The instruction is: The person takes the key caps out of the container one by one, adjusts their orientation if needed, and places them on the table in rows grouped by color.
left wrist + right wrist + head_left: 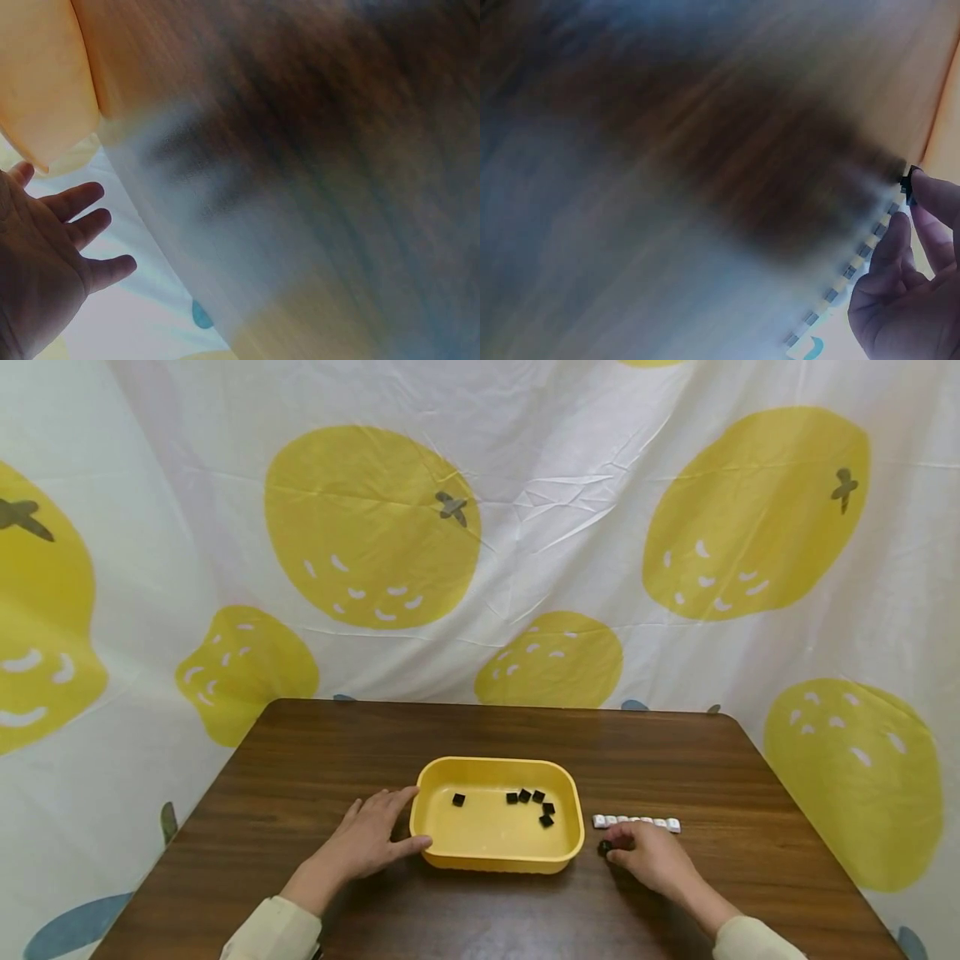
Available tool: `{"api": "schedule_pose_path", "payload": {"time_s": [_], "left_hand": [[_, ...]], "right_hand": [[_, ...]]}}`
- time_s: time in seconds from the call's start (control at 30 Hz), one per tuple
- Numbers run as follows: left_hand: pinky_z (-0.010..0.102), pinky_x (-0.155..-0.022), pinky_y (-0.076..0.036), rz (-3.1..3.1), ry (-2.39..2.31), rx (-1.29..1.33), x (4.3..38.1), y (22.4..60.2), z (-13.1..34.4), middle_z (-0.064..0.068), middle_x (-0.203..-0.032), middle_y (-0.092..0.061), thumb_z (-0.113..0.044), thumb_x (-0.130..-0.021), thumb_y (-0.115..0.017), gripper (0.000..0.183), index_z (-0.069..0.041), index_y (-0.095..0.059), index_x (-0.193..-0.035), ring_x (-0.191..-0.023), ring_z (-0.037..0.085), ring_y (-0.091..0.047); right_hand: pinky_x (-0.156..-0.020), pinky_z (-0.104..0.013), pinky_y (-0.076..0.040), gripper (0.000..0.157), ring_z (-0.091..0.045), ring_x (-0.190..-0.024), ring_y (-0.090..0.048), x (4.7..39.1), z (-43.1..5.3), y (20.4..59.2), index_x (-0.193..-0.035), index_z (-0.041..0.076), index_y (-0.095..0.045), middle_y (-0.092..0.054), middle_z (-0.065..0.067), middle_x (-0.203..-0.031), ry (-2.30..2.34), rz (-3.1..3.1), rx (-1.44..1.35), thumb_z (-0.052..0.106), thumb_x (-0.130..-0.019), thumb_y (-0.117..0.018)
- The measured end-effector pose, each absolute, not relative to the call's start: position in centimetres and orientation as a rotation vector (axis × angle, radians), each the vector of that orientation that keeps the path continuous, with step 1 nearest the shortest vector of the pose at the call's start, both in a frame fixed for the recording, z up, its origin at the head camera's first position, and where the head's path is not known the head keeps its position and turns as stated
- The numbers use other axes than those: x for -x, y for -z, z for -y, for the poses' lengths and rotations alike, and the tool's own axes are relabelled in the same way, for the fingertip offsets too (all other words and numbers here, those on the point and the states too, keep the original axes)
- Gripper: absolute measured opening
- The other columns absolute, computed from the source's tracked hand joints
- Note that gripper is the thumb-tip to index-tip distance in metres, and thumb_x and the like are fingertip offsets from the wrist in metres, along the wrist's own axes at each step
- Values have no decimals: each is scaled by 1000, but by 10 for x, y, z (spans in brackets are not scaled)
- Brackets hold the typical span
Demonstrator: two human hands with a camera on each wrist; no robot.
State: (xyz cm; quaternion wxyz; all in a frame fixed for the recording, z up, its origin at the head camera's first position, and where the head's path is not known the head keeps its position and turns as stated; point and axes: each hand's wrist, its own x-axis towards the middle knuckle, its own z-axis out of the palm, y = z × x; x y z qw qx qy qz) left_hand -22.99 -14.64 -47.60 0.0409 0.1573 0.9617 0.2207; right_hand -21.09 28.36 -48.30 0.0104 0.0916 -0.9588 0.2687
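In the head view, a yellow rectangular tray [495, 864] stands on the table, with several small black keycaps [525, 795] scattered on its floor. My left hand [365, 835] is at the tray's left end, fingers spread, with the index fingertip and thumb touching the rim. To the right of the tray, my right hand [654, 857] pinches a black keycap [604, 848] between thumb and fingers, low over the table. The right wrist view shows this keycap [910, 184] at the fingertips. Just behind that hand runs a straight row of white keycaps [598, 821], partly hidden by the fingers.
The dark brown wooden table [375, 727] has rounded far corners. Behind it hangs a white cloth [525, 560] printed with yellow lemons. Glossy reflections blur the tabletop in both wrist views.
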Motion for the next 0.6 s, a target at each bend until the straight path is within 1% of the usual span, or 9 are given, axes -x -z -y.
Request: {"api": "schedule_pose_path", "payload": {"time_s": [0.1,0.33,0.6], "left_hand": [[68,-113,-13,-2945,-677,-481,230,476,146,10,-153,-41,-66,-87,-61,85,-22,-34,-155,-144,37,-29],[67,-113,-12,-2938,-682,-472,229,475,146,10,-153,-41,-66,-88,-61,85,-22,-33,-155,-144,37,-29],[68,-113,-12,-2933,-682,-479,229,475,146,10,-154,-40,-66,-88,-61,85,-22,-33,-155,-144,36,-28]], "right_hand": [[-74,-43,-52,17,-16,-84,-65,211,-286,484,-91,17,-74,-69,7,-85,-804,3000,-275,9,-78,-81],[-68,-38,-49,17,-11,-78,-60,211,-287,485,-90,18,-72,-65,9,-81,-813,3009,-264,10,-78,-81],[-68,-37,-48,22,-11,-77,-60,210,-288,487,-93,16,-71,-64,8,-80,-826,3006,-254,12,-75,-83]]}}
